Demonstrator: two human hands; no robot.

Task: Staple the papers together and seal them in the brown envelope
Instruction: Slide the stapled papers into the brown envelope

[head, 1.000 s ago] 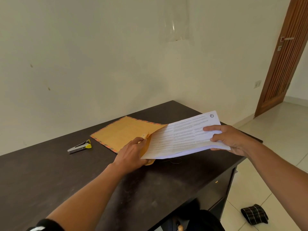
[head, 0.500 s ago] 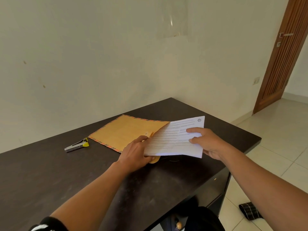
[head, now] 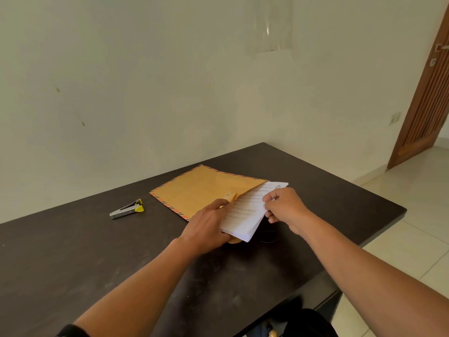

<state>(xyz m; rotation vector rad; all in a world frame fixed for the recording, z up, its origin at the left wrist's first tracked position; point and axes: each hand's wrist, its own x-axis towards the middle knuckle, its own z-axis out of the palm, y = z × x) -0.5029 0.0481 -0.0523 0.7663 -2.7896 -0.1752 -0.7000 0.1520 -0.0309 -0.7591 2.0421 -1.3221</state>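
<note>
A brown envelope [head: 201, 190] with a striped border lies flat on the dark table [head: 121, 259]. White printed papers [head: 245, 212] are partly inside its open end, with the rest sticking out toward me. My left hand [head: 206, 227] holds the envelope's mouth and flap at the near corner. My right hand [head: 284, 207] pinches the papers' right edge. The part of the papers inside the envelope is hidden.
A silver stapler [head: 127, 209] with a yellow tip lies on the table left of the envelope. A rubber band [head: 268, 236] lies just below my right hand. The wall stands close behind. A wooden door [head: 427, 98] and tiled floor [head: 401, 215] are at right.
My right hand has pushed the papers leftward, deeper into the envelope; less white paper shows than before. My left hand has stayed at the envelope's mouth.
</note>
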